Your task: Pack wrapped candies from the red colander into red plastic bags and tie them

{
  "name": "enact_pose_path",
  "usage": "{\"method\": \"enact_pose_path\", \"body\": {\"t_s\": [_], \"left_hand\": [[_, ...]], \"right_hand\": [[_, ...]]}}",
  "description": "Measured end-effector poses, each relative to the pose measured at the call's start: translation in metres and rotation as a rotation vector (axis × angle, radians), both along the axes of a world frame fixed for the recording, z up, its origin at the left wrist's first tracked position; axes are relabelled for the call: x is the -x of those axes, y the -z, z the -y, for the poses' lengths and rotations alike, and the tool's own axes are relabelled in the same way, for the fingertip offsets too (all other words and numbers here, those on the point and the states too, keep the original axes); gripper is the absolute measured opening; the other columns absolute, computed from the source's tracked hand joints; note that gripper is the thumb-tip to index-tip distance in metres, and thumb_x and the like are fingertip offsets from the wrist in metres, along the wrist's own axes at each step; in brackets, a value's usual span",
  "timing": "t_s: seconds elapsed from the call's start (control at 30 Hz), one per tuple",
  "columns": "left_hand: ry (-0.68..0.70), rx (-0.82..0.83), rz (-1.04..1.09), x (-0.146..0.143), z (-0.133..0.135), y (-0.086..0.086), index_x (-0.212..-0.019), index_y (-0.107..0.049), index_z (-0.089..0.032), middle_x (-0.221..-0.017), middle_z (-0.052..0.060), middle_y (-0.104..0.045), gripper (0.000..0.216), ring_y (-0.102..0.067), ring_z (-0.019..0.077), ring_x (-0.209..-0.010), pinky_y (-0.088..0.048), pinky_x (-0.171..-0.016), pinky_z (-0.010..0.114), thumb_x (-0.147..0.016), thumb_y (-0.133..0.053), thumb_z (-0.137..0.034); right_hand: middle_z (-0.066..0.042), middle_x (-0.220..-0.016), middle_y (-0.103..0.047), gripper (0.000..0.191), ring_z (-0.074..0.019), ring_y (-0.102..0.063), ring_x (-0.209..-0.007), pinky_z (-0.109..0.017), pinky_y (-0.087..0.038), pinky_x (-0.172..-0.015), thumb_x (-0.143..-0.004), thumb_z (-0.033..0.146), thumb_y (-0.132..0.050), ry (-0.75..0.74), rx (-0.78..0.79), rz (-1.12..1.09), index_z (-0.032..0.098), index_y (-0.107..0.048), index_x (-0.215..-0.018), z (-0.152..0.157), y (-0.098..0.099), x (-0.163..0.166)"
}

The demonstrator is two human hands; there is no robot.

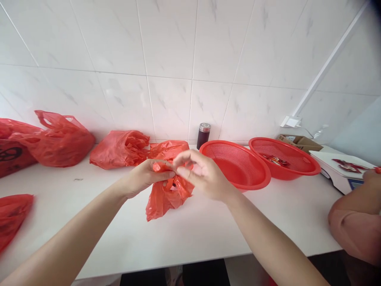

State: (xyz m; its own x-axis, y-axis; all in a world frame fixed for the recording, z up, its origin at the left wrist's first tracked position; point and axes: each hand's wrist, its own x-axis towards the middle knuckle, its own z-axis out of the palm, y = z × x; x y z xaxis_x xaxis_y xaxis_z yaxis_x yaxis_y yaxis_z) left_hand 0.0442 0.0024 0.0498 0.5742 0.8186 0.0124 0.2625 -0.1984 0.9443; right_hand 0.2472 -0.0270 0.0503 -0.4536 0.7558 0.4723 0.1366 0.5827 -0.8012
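A small red plastic bag (166,196) hangs a little above the white counter (208,230) in the middle of the view. My left hand (147,174) is closed on the bag's top from the left. My right hand (202,174) pinches the same bunched top from the right, its other fingers partly spread. The bag's lower end touches the counter or nearly does. More red plastic bags (131,149) lie just behind my hands against the tiled wall.
Filled red bags (59,139) sit at the far left and another red bag (12,216) at the left edge. Two red mesh baskets (238,163) (282,159) stand right of centre, behind them a dark flask (203,136). Another person's arm (354,226) reaches a white scale (342,167).
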Motion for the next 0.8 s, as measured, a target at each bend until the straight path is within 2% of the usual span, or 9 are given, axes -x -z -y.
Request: {"method": "enact_pose_path", "body": {"t_s": [0.07, 0.2, 0.33, 0.4, 0.5, 0.57, 0.7, 0.73, 0.8], "left_hand": [[-0.047, -0.076, -0.1, -0.002, 0.001, 0.001, -0.074, -0.06, -0.02, -0.069, -0.002, -0.057, 0.004, -0.054, 0.0142, -0.064, -0.044, -0.061, 0.027, -0.075, -0.063, -0.024], [-0.182, -0.375, -0.305, -0.008, -0.004, 0.016, -0.072, -0.047, -0.022, -0.067, -0.005, -0.054, 0.021, -0.051, 0.0127, -0.061, -0.038, -0.054, 0.023, -0.062, -0.047, -0.004], [-0.414, -0.745, -0.399, -0.012, -0.01, 0.035, -0.083, -0.052, -0.023, -0.089, -0.001, -0.063, 0.035, -0.056, 0.0149, -0.069, -0.039, -0.057, 0.025, -0.061, -0.039, 0.0], [-0.442, -0.795, -0.337, -0.013, -0.009, 0.042, -0.09, -0.056, -0.022, -0.101, 0.001, -0.065, 0.038, -0.06, 0.0165, -0.08, -0.043, -0.063, 0.026, -0.065, -0.038, 0.0], [-0.444, -0.7, -0.273, -0.013, -0.003, 0.048, -0.101, -0.063, -0.023, -0.104, 0.003, -0.069, 0.041, -0.064, 0.018, -0.084, -0.048, -0.069, 0.027, -0.072, -0.042, -0.004], [-0.42, -0.606, -0.245, -0.01, 0.003, 0.051, -0.11, -0.067, -0.024, -0.109, 0.003, -0.071, 0.04, -0.066, 0.0202, -0.091, -0.051, -0.077, 0.03, -0.079, -0.046, -0.01], [-0.437, -0.41, -0.141, 0.011, 0.018, 0.069, -0.12, -0.066, -0.025, -0.125, 0.006, -0.068, 0.037, -0.063, 0.0252, -0.111, -0.05, -0.09, 0.035, -0.092, -0.044, -0.032], [-0.476, -0.374, -0.132, 0.019, 0.023, 0.077, -0.119, -0.067, -0.024, -0.125, 0.006, -0.068, 0.037, -0.063, 0.026, -0.112, -0.05, -0.091, 0.035, -0.093, -0.043, -0.036], [-0.574, -0.324, -0.139, 0.038, 0.033, 0.099, -0.115, -0.069, -0.024, -0.12, 0.006, -0.07, 0.038, -0.062, 0.0275, -0.112, -0.049, -0.094, 0.038, -0.094, -0.043, -0.042]], "right_hand": [[-0.003, -0.116, -0.064, 0.023, -0.0154, -0.058, -0.111, -0.033, -0.044, -0.098, -0.097, 0.035, -0.047, 0.07, 0.067, -0.082, 0.025, -0.056, -0.116, -0.018, 0.016, 0.008], [-0.004, -0.118, -0.064, 0.033, -0.0168, -0.059, -0.11, -0.035, -0.043, -0.1, -0.1, 0.04, -0.038, 0.106, 0.23, -0.115, 0.023, -0.06, -0.117, -0.044, 0.055, 0.029], [-0.003, -0.115, -0.065, 0.029, -0.0165, -0.06, -0.109, -0.033, -0.046, -0.098, -0.098, 0.037, -0.044, 0.011, 0.377, -0.324, 0.025, -0.06, -0.119, -0.045, 0.08, 0.036], [-0.003, -0.11, -0.067, 0.027, -0.0162, -0.063, -0.105, -0.032, -0.048, -0.095, -0.096, 0.035, -0.046, -0.084, 0.473, -0.363, 0.026, -0.061, -0.117, -0.042, 0.083, 0.031], [-0.003, -0.097, -0.067, 0.017, -0.0167, -0.065, -0.092, -0.032, -0.051, -0.087, -0.093, 0.032, -0.051, -0.136, 0.537, -0.27, 0.022, -0.063, -0.101, -0.039, 0.079, 0.022], [-0.003, -0.096, -0.066, 0.014, -0.0166, -0.064, -0.09, -0.032, -0.051, -0.084, -0.094, 0.031, -0.05, -0.009, 0.376, -0.172, 0.022, -0.061, -0.096, -0.036, 0.074, 0.02], [-0.006, -0.108, -0.063, 0.022, -0.0189, -0.06, -0.1, -0.032, -0.047, -0.085, -0.097, 0.025, -0.039, 0.306, -0.187, 0.072, 0.024, -0.061, -0.097, -0.032, 0.075, 0.02], [-0.007, -0.108, -0.064, 0.024, -0.0193, -0.059, -0.1, -0.032, -0.046, -0.084, -0.097, 0.023, -0.038, 0.341, -0.253, 0.132, 0.024, -0.061, -0.098, -0.033, 0.08, 0.018], [-0.005, -0.104, -0.066, 0.025, -0.0192, -0.061, -0.096, -0.03, -0.046, -0.081, -0.096, 0.02, -0.037, 0.402, -0.236, 0.217, 0.025, -0.062, -0.097, -0.039, 0.096, 0.01]]}}
